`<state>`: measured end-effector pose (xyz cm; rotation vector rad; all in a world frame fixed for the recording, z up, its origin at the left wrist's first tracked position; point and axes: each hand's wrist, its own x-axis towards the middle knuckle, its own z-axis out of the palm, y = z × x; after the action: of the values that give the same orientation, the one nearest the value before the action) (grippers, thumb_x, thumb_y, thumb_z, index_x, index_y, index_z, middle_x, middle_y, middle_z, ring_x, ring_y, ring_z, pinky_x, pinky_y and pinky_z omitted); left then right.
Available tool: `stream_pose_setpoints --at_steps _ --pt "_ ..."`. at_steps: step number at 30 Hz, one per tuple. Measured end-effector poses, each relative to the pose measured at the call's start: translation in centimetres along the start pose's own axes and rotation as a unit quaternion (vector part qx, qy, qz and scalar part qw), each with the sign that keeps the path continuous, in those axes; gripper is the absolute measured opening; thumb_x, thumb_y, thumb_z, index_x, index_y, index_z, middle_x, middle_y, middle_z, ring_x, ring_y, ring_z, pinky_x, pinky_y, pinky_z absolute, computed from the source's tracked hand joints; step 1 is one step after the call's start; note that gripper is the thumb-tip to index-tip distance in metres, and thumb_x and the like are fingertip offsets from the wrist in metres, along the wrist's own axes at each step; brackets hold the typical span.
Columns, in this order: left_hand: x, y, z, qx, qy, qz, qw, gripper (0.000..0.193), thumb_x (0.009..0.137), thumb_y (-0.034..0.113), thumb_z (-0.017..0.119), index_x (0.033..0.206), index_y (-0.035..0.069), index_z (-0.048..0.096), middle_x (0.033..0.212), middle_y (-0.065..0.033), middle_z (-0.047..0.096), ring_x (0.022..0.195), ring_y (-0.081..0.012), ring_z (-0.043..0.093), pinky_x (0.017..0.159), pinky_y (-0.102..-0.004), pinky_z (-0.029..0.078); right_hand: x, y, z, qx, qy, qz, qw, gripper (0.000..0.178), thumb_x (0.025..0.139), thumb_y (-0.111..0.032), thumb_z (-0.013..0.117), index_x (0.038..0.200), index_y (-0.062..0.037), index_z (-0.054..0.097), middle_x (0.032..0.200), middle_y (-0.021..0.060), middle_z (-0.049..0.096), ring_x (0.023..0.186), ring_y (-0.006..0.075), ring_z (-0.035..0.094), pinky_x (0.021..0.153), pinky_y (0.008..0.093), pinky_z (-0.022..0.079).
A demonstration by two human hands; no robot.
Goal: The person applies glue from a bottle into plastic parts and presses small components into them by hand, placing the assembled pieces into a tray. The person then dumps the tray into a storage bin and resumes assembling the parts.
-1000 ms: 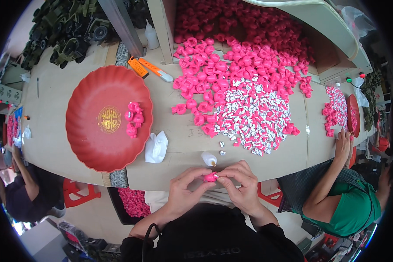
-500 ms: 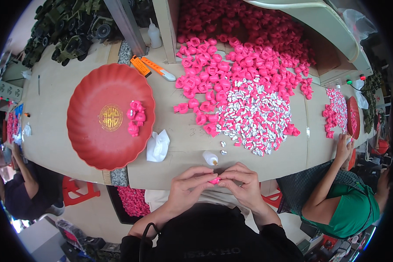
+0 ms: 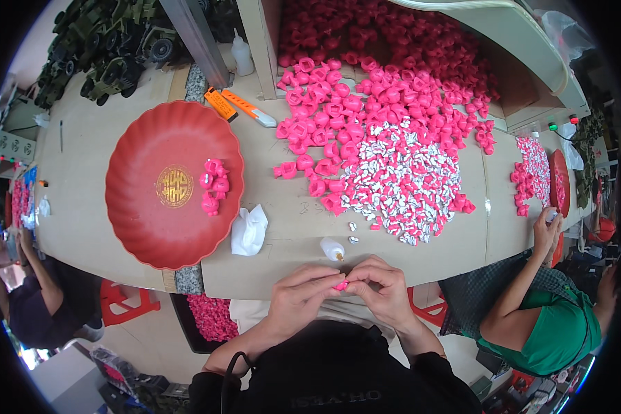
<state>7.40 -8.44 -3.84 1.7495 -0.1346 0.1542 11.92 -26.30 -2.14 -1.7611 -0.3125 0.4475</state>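
Observation:
Near the table's front edge, my left hand [image 3: 295, 298] and my right hand [image 3: 381, 292] meet at their fingertips. Both pinch one small pink plastic piece [image 3: 341, 285], mostly covered by the fingers. Just beyond it a small white squeeze bottle [image 3: 331, 247] lies with its tip toward me. A pile of small white-and-pink pieces [image 3: 403, 183] spreads ahead to the right, two or so lying apart from it. Behind are many hollow pink plastic parts [image 3: 324, 124]. Left of the bottle sits a crumpled white tissue [image 3: 248, 231].
A red scalloped tray [image 3: 119, 224] on the left holds several pink parts [image 3: 215, 186]. Beyond it lie an orange utility knife [image 3: 248, 108] and an orange blade case [image 3: 221, 104]. A clear bottle [image 3: 242, 55] stands behind. A co-worker in green [image 3: 538, 321] sits at right.
My hands stay almost in place, still pinching the pink piece. At right, the co-worker's hand has shifted slightly and a small white bottle now shows in it.

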Motion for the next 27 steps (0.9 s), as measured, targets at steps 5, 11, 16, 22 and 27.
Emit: stream_pose_setpoints --at_steps 5,11,16,22,27 --pt "-0.1 0.1 -0.1 -0.001 0.001 -0.008 1.0 0.028 0.074 -0.008 0.068 0.099 0.003 0.07 0.097 -0.0106 0.066 0.086 -0.0232 0.065 0.071 -0.0302 0.054 0.0 -0.2 0.1 0.011 0.001 0.017 1.0 0.012 0.074 0.003 0.072 0.085 -0.0002 0.067 0.082 0.0074 0.063 0.078 0.0187 0.058 0.07 0.0298 0.046" --pt "-0.2 0.3 -0.4 -0.006 -0.003 -0.022 1.0 0.027 0.074 -0.006 0.069 0.099 0.003 0.07 0.098 -0.0106 0.066 0.087 -0.0227 0.065 0.071 -0.0298 0.054 0.0 0.3 0.4 0.01 0.008 -0.016 1.0 0.01 0.077 -0.003 0.073 0.086 -0.0009 0.069 0.078 0.005 0.063 0.072 0.0132 0.055 0.061 0.0249 0.042" --pt "-0.3 0.2 -0.6 -0.006 -0.003 -0.026 1.0 0.026 0.074 -0.005 0.07 0.099 0.003 0.07 0.098 -0.0107 0.066 0.087 -0.023 0.065 0.072 -0.03 0.054 -0.1 0.5 0.7 0.005 0.015 -0.027 1.0 0.011 0.076 -0.002 0.073 0.086 -0.0014 0.07 0.076 0.0049 0.063 0.071 0.0132 0.054 0.061 0.0252 0.042" --pt "0.6 1.2 -2.8 0.076 0.018 0.015 0.997 0.029 0.071 -0.005 0.072 0.099 0.004 0.071 0.097 -0.0096 0.067 0.087 -0.0228 0.065 0.074 -0.031 0.053 0.2 0.5 0.8 -0.032 0.053 -0.078 0.995 0.018 0.069 -0.002 0.077 0.086 -0.0012 0.07 0.076 0.0052 0.062 0.07 0.0155 0.054 0.064 0.0283 0.042" --pt "5.6 2.5 -7.1 0.291 0.224 0.086 0.926 0.03 0.071 -0.004 0.071 0.1 0.004 0.07 0.092 -0.009 0.066 0.091 -0.0241 0.063 0.079 -0.0321 0.049 1.7 0.0 1.2 -0.148 0.164 -0.144 0.965 0.032 0.063 -0.003 0.08 0.092 -0.0006 0.068 0.087 0.0078 0.064 0.077 0.0202 0.055 0.068 0.0312 0.044"
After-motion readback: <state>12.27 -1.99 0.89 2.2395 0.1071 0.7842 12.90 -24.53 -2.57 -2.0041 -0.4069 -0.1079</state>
